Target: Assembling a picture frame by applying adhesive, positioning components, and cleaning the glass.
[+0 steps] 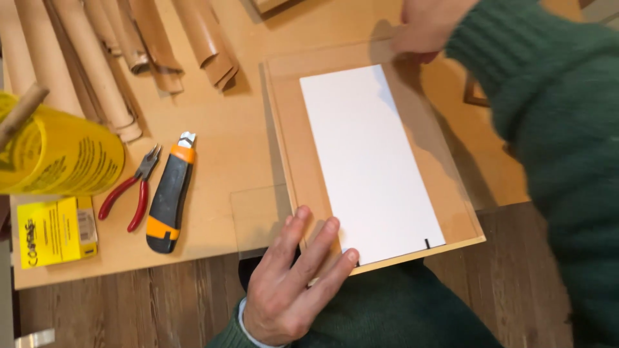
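Head view: left hand [293,277] flat, fingers spread, pressing the near corner of a white sheet [369,161] on a thin wooden board [293,129]. Right hand [422,27] rests on the board's far edge; grip unclear, blurred. Orange-black utility knife [169,196] and red-handled pliers [132,187] lie left of the left hand on the surface [219,129].

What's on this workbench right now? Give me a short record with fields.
Left hand: fingers flat on the near corner of the thin wooden board
Right hand: at the board's far edge, blurred
On board: white rectangular sheet
Tools: orange-and-black utility knife, red-handled pliers
Far left: brown paper rolls, yellow tape roll
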